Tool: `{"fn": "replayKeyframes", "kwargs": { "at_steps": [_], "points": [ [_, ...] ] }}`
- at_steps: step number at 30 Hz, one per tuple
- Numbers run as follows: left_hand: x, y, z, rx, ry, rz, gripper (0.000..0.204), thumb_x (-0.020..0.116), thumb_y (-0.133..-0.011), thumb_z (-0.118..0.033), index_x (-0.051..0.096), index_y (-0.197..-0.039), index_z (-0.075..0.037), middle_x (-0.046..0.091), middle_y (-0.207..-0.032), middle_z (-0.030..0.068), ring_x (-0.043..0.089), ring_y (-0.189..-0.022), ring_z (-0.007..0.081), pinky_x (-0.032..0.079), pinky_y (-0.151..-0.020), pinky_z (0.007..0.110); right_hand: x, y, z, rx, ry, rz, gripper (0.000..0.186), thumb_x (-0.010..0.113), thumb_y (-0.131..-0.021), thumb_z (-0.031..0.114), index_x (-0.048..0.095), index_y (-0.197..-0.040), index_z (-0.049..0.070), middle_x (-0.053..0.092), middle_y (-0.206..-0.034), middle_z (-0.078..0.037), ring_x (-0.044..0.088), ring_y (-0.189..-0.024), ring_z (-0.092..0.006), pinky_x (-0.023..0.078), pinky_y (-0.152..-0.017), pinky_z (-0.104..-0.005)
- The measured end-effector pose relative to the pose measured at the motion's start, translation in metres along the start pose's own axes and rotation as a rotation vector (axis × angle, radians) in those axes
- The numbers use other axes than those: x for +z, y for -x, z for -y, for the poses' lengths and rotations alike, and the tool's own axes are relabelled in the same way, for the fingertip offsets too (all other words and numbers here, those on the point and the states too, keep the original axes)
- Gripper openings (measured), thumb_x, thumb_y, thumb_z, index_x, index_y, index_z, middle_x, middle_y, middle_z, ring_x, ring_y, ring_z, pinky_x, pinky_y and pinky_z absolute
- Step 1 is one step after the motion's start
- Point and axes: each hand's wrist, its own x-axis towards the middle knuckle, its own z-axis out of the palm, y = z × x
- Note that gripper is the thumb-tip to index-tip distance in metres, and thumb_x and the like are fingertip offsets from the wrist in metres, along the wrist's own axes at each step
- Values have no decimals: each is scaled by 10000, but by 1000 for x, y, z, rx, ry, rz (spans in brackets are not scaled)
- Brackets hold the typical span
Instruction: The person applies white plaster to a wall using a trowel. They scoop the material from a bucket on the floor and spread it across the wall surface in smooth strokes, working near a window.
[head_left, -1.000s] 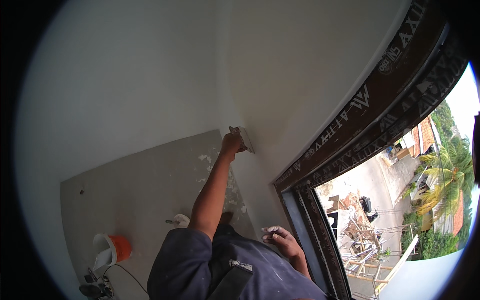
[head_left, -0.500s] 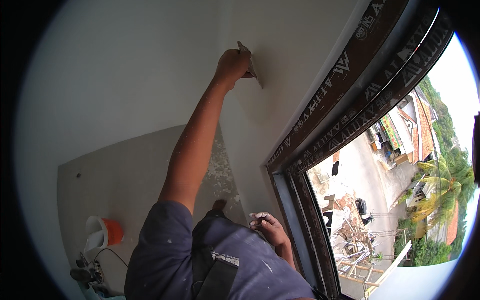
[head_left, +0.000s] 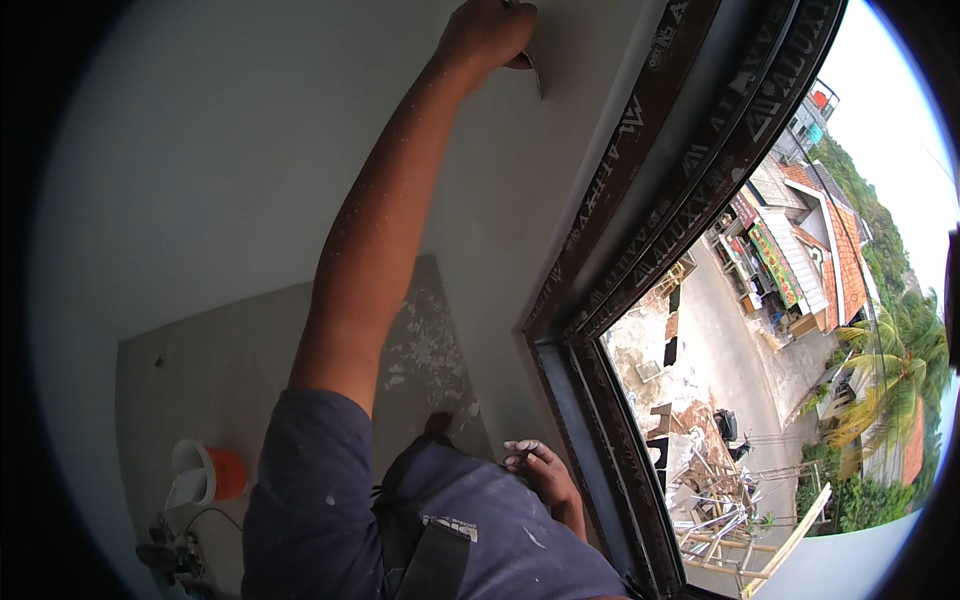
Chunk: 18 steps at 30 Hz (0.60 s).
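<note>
My left arm stretches up along the wall corner. My left hand (head_left: 485,38) is closed around a thin flat putty knife (head_left: 538,80), whose blade lies against or very near the pale wall (head_left: 575,95) beside the window. Most of the tool is hidden behind the hand, and the top of the hand reaches the picture's upper edge. Low in front of my dark shirt, my right hand (head_left: 543,472) hangs loosely with fingers half curled and apart. Its fingertips are whitened, and it holds nothing that I can see.
A dark window frame (head_left: 560,385) with printed film stands close on my right, with a street, roofs and timber outside. An orange-and-white bucket (head_left: 228,473) sits on the grey floor (head_left: 250,370) at lower left, near a dark object with a cable. White flakes (head_left: 430,340) lie by the corner.
My left hand has moved higher in the picture with the putty knife. The view has shifted somewhat, showing more of the street. My right hand stays by my waist, fingers slightly more curled.
</note>
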Motion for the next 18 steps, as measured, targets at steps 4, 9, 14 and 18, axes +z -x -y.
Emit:
{"fn": "replayKeyframes", "kwargs": {
  "at_steps": [4, 9, 14, 18],
  "points": [
    [-1, 8, -48, 111, -169, -30, 433, 479, -963, -227, 564, -1101, 175, 661, -928, 243, 686, -771, 263, 571, -718, 391, 0, 2, -3, -31, -10, -20, 217, 528, -973, 117, 556, -1174, 40, 555, -1310, -131, 617, -1052, -235, 482, -957, -402],
    [5, 32, -97, 312, -330, -106, 332, 476, -946, -197, 595, -933, 112, 649, -784, 160, 665, -693, 244, 558, -680, 377, -5, 3, -7, -34, -12, -22, 219, 526, -977, 119, 556, -1177, 38, 554, -1312, -131, 618, -1052, -236, 481, -955, -405],
    [-14, 47, -135, 1237, -1134, -428, 362, 447, -967, -216, 580, -743, 36, 599, -694, 97, 613, -628, 198, 505, -599, 370, -8, 3, -7, -34, -14, -5, 216, 527, -980, 125, 558, -1178, 46, 555, -1312, -128, 614, -1045, -223, 482, -947, -395],
    [-69, 77, -56, 366, -222, -334, 383, 447, -991, -293, 621, -948, 46, 658, -875, 124, 642, -786, 185, 510, -727, 338, -6, 4, -9, -33, -23, -13, 212, 537, -983, 136, 559, -1179, 58, 557, -1312, -117, 607, -1042, -198, 482, -949, -371]
  ]
}}
